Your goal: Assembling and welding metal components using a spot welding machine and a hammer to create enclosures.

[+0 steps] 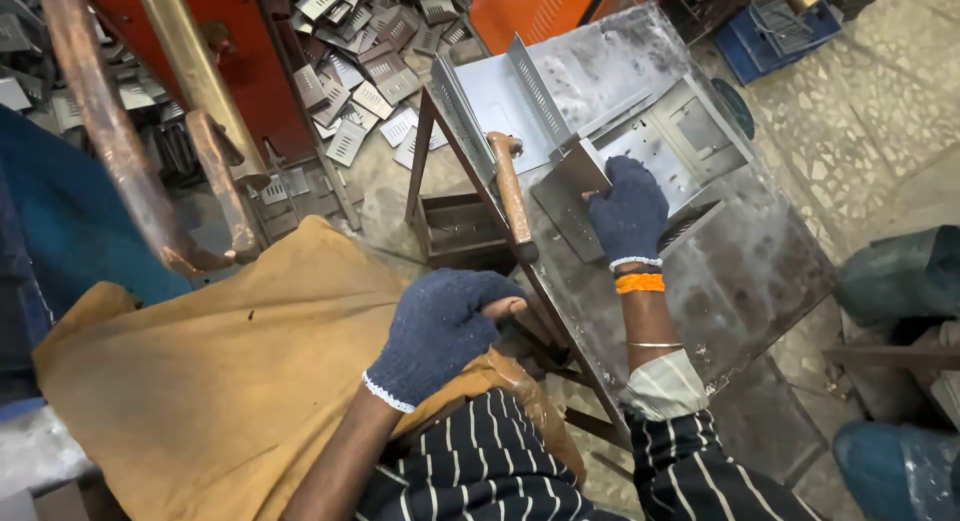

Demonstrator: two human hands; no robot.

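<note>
**A:** What are the two hands doing?

**B:** Both wear dark blue knitted gloves. The right hand (628,213) reaches forward onto a scuffed metal counter (770,271), its fingers (612,181) closed over the near edge of a small folded sheet-metal piece (578,169), holding it against the flat panels there. An orange band and a thin bangle sit on that wrist, above a striped sleeve.

**A:** And the left?

**B:** The left hand (440,331) is drawn back near the body, over a tan leather apron (220,371). Its fingers are curled tight into a fist, thumb tip poking through the glove. What it grips is hidden inside the fist, so I cannot tell what it is.

**A:** What lies around the sheet-metal piece?

**B:** Just to its left, a hammer with a wooden handle (510,196) rests along the counter's edge, handle pointing toward the person. Behind it stands a long bent channel with rows of louvre slots (500,101). To the right of the piece lies a flat grey panel with rectangular cut-outs (690,131), touching or nearly touching it.

**A:** Anything beyond the counter?

**B:** On the floor to the left is a heap of small slotted metal plates (360,61). Two thick copper arms (110,141) of a machine curve down on the far left, in front of an orange-red cabinet (240,51).
</note>
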